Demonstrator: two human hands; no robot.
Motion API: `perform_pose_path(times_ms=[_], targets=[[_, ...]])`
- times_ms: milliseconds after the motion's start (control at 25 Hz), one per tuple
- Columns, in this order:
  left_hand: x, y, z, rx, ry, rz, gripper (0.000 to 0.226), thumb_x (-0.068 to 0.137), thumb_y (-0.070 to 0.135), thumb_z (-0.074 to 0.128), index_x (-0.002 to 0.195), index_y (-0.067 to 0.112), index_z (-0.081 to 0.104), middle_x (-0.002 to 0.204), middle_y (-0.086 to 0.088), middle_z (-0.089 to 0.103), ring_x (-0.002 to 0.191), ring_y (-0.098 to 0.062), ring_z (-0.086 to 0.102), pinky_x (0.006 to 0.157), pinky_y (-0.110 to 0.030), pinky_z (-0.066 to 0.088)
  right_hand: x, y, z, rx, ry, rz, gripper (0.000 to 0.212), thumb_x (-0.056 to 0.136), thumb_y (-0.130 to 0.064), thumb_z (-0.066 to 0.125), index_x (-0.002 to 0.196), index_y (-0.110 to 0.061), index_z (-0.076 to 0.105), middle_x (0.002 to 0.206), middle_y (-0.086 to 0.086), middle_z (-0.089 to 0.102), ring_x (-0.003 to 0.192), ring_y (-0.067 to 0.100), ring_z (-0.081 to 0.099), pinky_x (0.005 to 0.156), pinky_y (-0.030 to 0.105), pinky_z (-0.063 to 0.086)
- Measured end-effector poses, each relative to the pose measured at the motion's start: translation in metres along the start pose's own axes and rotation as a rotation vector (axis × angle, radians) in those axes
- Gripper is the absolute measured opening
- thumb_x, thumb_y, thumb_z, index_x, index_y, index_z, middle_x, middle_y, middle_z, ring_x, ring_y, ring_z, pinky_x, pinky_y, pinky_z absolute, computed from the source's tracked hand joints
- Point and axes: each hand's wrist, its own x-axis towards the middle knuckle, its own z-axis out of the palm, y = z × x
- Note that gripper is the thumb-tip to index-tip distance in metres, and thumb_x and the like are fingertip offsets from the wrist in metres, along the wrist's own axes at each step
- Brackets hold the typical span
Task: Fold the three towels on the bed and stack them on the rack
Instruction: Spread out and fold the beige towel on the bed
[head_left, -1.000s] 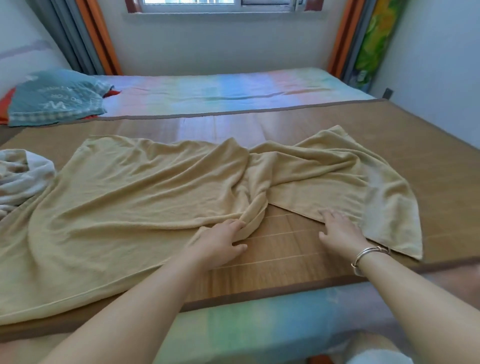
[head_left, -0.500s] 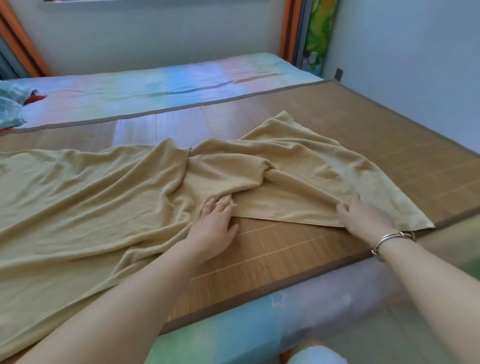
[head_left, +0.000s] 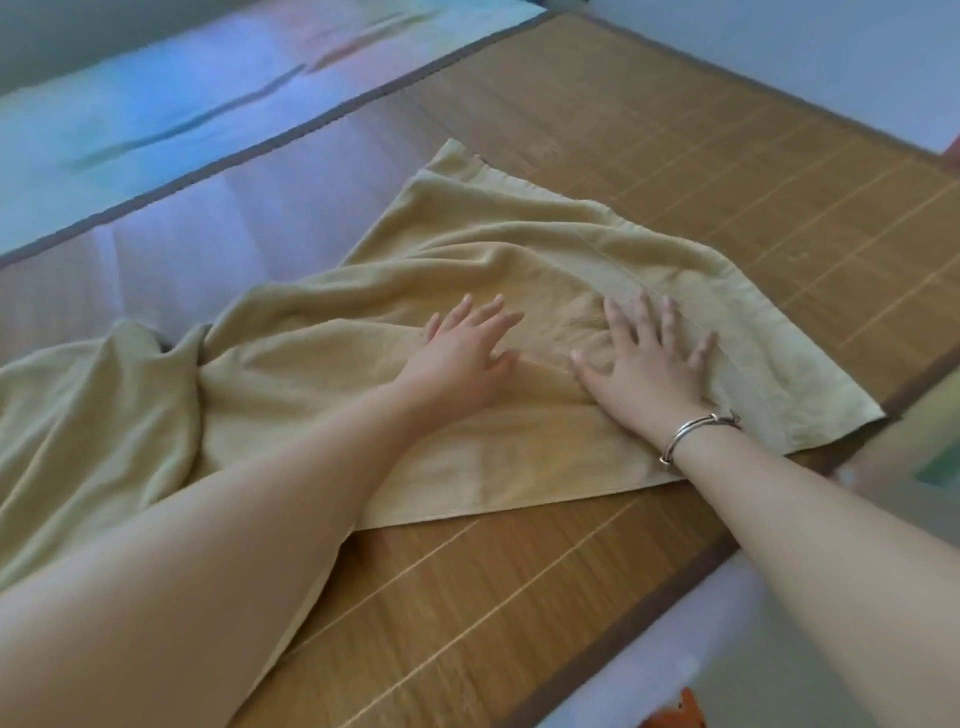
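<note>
A large pale-yellow towel (head_left: 509, 457) lies spread across the brown bamboo mat (head_left: 701, 171) on the bed, wrinkled and bunched toward the left. My left hand (head_left: 462, 353) lies flat on the towel's middle with fingers straight. Just to its right, my right hand (head_left: 644, 358), with a silver bracelet on the wrist, presses flat on the towel with fingers spread. The towel's right end lies near the mat's edge. The other towels and the rack are out of view.
A pastel striped sheet (head_left: 156, 104) covers the far part of the bed beyond the mat. The mat's dark border (head_left: 675, 603) and the bed's near edge run along the lower right. A white wall (head_left: 831, 62) stands at the upper right.
The view has swung right and down. Both hands have moved from the towel's near edge onto its surface and now lie flat there. The towel's right part looks flatter.
</note>
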Motion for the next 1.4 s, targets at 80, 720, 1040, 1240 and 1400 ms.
perform_pose_path(times_ms=[80,720,1040,1240,1400], targets=[[0.05,0.021,0.003,0.004,-0.081,-0.09,0.058,0.098,0.049,0.035,0.151,0.038,0.013,0.162,0.006,0.0,0.149,-0.026,-0.003,0.119,-0.046,0.002,0.011,0.02,-0.006,0.007,-0.052,-0.042,0.083,0.081,-0.078,0.02,0.15,-0.038,-0.005,0.159,-0.005,-0.016,0.145,0.022,-0.022,0.109,0.064,-0.013],[0.225,0.167,0.012,-0.143,-0.102,-0.084,0.062,0.096,0.047,0.044,0.151,0.038,0.017,0.161,0.012,0.003,0.148,-0.021,0.007,0.119,-0.052,0.005,0.11,0.201,-0.098,-0.018,-0.143,-0.02,0.076,0.091,-0.067,0.021,0.152,-0.028,-0.001,0.16,0.001,-0.015,0.145,0.021,-0.021,0.113,0.056,-0.012],[0.118,-0.03,-0.067,-0.071,0.207,-0.443,0.042,0.097,0.026,0.042,0.138,0.018,0.043,0.146,-0.005,0.043,0.135,-0.031,0.035,0.112,-0.045,0.026,0.116,0.014,-0.112,0.155,-0.094,-0.293,0.043,0.099,-0.035,0.035,0.139,-0.02,0.04,0.159,0.002,0.014,0.148,0.016,0.002,0.119,0.04,0.003],[0.041,-0.152,-0.098,-0.116,0.112,-0.693,0.038,0.099,0.029,0.038,0.134,0.017,0.048,0.139,-0.007,0.051,0.127,-0.03,0.047,0.105,-0.045,0.036,0.111,-0.117,-0.094,0.2,-0.097,-0.525,0.033,0.098,-0.023,0.037,0.129,-0.017,0.05,0.146,0.001,0.04,0.139,0.017,0.028,0.114,0.034,0.018],[0.008,-0.204,-0.1,-0.137,0.083,-0.703,0.033,0.099,0.027,0.04,0.129,0.019,0.05,0.136,-0.006,0.053,0.122,-0.029,0.049,0.103,-0.043,0.038,0.125,-0.189,-0.085,0.221,-0.122,-0.583,0.044,0.096,-0.009,0.037,0.139,-0.015,0.04,0.15,0.003,0.035,0.138,0.019,0.031,0.114,0.036,0.023]])
